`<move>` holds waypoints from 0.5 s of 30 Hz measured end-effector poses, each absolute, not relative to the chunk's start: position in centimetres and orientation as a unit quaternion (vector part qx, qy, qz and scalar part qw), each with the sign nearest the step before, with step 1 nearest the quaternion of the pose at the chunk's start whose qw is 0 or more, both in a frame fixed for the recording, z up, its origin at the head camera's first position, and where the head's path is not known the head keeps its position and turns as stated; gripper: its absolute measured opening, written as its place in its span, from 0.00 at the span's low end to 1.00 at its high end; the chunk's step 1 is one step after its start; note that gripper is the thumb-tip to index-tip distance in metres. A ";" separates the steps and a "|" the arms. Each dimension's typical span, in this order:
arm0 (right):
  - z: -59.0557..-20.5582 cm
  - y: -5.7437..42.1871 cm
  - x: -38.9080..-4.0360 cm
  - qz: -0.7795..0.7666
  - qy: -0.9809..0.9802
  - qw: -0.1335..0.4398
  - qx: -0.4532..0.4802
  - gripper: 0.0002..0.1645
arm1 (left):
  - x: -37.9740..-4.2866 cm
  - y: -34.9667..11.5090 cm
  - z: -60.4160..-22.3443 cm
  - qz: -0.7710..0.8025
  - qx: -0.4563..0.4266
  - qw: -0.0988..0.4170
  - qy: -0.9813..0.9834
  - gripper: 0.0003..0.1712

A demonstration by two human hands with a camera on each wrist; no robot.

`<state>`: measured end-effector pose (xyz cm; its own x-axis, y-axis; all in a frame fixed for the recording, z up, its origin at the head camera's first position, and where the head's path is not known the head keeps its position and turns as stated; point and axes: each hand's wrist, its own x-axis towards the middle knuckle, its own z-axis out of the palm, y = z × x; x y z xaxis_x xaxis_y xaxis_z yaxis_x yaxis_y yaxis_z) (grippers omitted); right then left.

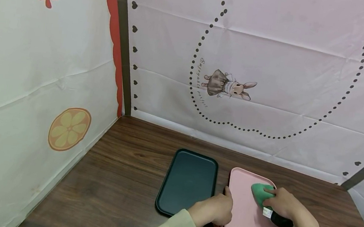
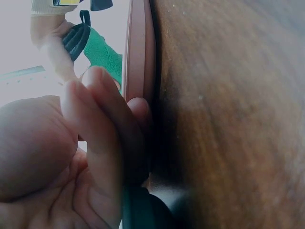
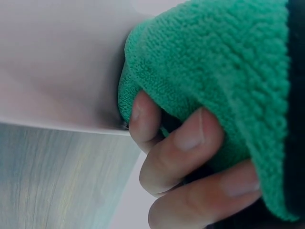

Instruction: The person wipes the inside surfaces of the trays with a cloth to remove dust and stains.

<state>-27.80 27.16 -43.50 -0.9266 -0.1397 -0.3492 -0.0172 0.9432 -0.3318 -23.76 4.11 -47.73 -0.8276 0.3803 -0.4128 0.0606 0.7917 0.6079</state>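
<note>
A pink tray (image 1: 243, 210) lies on the table, and a green terry-cloth mitt (image 1: 262, 193) with a dark cuff and white label is on its right part. My right hand (image 1: 284, 204) grips this mitt from the right; in the right wrist view its fingers (image 3: 183, 143) curl against the fuzzy green fabric, next to the tray wall. My left hand (image 1: 216, 209) holds the tray's left rim, one finger stretched along the edge. Up close, the left fingers (image 2: 102, 124) meet the pink side wall (image 2: 136, 52). What the left thumb touches cannot be made out.
A dark green tray (image 1: 189, 183) lies on the wooden table (image 1: 120, 181) just left of the pink one. Printed cloth walls (image 1: 169, 48) stand behind and to the left of the table.
</note>
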 end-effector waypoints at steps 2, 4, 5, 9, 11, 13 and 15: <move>-43.5 27.2 -28.0 -0.165 0.967 0.188 -0.039 0.40 | -23.7 4.1 -47.7 0.300 0.121 0.268 0.908 0.46; -43.5 27.1 -28.1 -0.167 0.967 0.190 -0.037 0.41 | -23.7 4.1 -47.7 0.300 0.123 0.267 0.907 0.46; -43.5 27.1 -28.2 -0.167 0.966 0.192 -0.035 0.41 | -23.7 4.1 -47.7 0.300 0.124 0.267 0.908 0.46; -43.5 27.1 -28.4 -0.170 0.965 0.196 -0.029 0.41 | -23.8 4.1 -47.8 0.298 0.123 0.265 0.909 0.46; -43.5 27.2 -28.5 -0.174 0.965 0.197 -0.028 0.41 | -23.8 4.1 -47.8 0.299 0.121 0.265 0.909 0.46; -43.6 27.1 -28.7 -0.178 0.964 0.195 -0.026 0.41 | -23.8 4.1 -47.9 0.299 0.121 0.264 0.909 0.47; -43.6 27.1 -28.7 -0.181 0.964 0.194 -0.027 0.41 | -23.8 4.1 -47.9 0.301 0.121 0.265 0.908 0.47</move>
